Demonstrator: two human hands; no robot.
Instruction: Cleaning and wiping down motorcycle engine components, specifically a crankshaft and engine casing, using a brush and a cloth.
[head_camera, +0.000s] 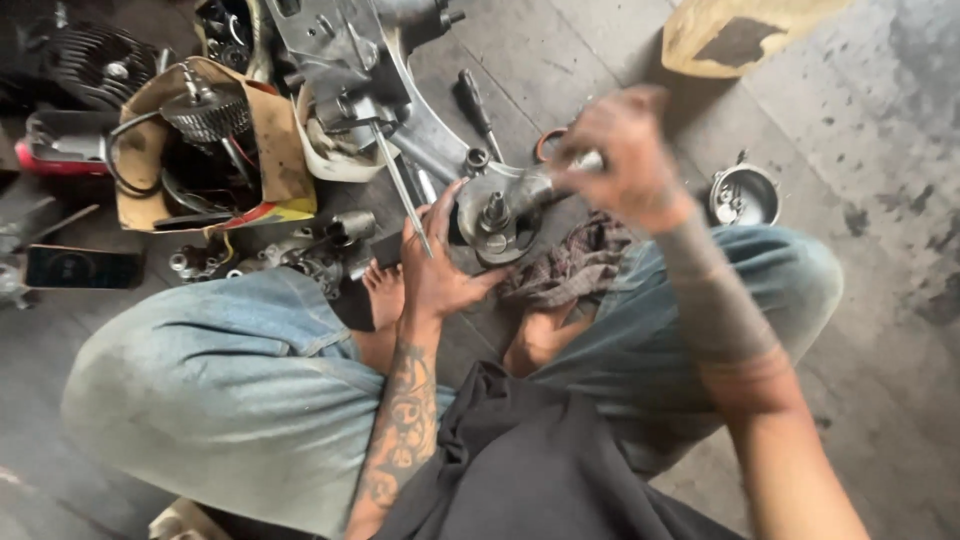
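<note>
A round grey metal engine part (497, 212) with a short shaft in its middle lies on the floor between my bare feet. My left hand (437, 262) rests flat against its left side and steadies it, fingers spread. My right hand (622, 152) is closed round the handle of a metal tool (560, 176) whose head meets the top right of the part. The right hand is blurred. A thin steel rod (400, 185) slants down across my left fingers.
A grimy rag (572, 265) lies by my right foot. A torn cardboard box (262, 150) holds a gear and cables at the left. A screwdriver (475, 105), a small metal cup (745, 195), an engine casing (345, 55) and loose parts surround me.
</note>
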